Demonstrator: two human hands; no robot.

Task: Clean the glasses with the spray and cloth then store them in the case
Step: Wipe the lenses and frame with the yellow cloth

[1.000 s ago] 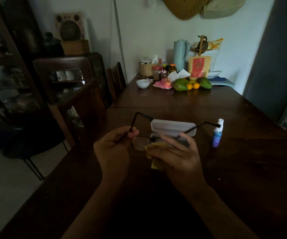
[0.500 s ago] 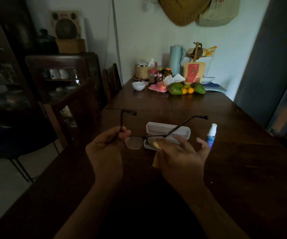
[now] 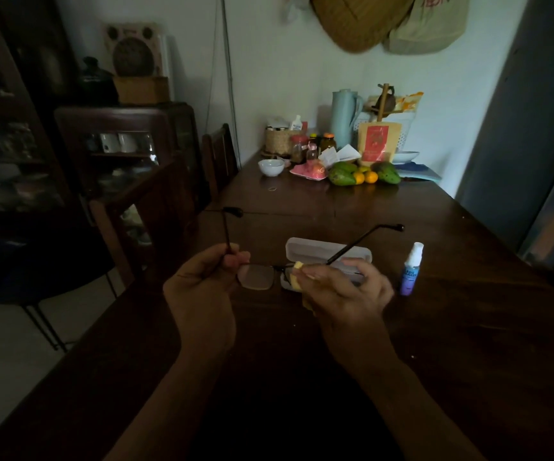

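I hold dark-framed glasses [image 3: 257, 277] above the dark wooden table [image 3: 468, 344], temples unfolded and pointing away from me. My left hand [image 3: 202, 287] grips the frame at its left hinge. My right hand [image 3: 342, 287] pinches a yellow cloth [image 3: 297, 276] around the right lens, which the cloth and fingers hide. The left lens shows between my hands. Just behind the glasses a white case [image 3: 318, 252] lies open on the table. A small spray bottle [image 3: 411, 271] with a white cap and blue-purple label stands upright to the right of the case.
At the table's far end stand a white bowl [image 3: 271, 167], jars, a pale blue jug [image 3: 343, 118], mangoes and oranges [image 3: 363, 176]. A wooden chair [image 3: 155, 211] and a dark cabinet [image 3: 119, 144] are on the left. A grey door [image 3: 535, 128] is on the right.
My right hand's fingers have closed in around the cloth on the right lens; they were spread before. The view shifted slightly; the left hand keeps its grip.
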